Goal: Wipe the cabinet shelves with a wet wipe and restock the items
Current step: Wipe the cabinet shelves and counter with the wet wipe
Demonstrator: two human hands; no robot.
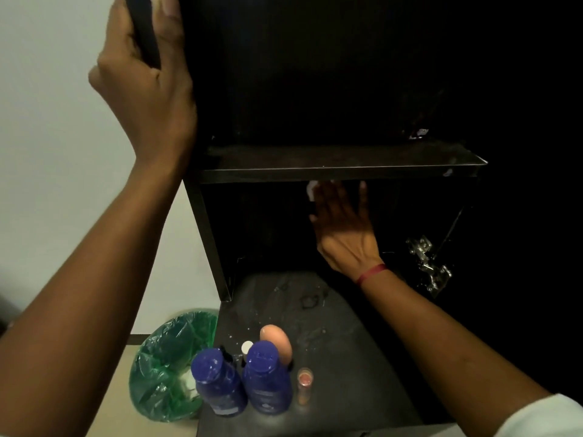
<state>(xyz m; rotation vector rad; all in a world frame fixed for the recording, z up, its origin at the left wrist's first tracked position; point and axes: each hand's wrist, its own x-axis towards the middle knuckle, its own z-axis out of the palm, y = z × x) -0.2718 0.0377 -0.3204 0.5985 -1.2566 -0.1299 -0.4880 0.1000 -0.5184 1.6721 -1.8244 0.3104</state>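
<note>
A black cabinet stands open with its middle shelf (340, 164) bare. My left hand (148, 86) grips the cabinet's left side panel (143, 33) near the top, thumb outside and fingers inside. My right hand (344, 225) reaches into the lower compartment just under the shelf, fingers straight, pressing a white wet wipe (311, 189) against the back; only a corner of the wipe shows. On the dark surface (347, 357) in front stand two blue bottles (217, 380) (268, 376), a peach bottle (277, 340), a white-capped item (247, 346) and a small orange vial (304, 384).
A bin lined with a green plastic bag (167, 364) sits on the floor at the left, with white waste inside. Metal door hinges (429, 266) hang at the cabinet's right side. Wet smears mark the dark surface. A pale wall lies to the left.
</note>
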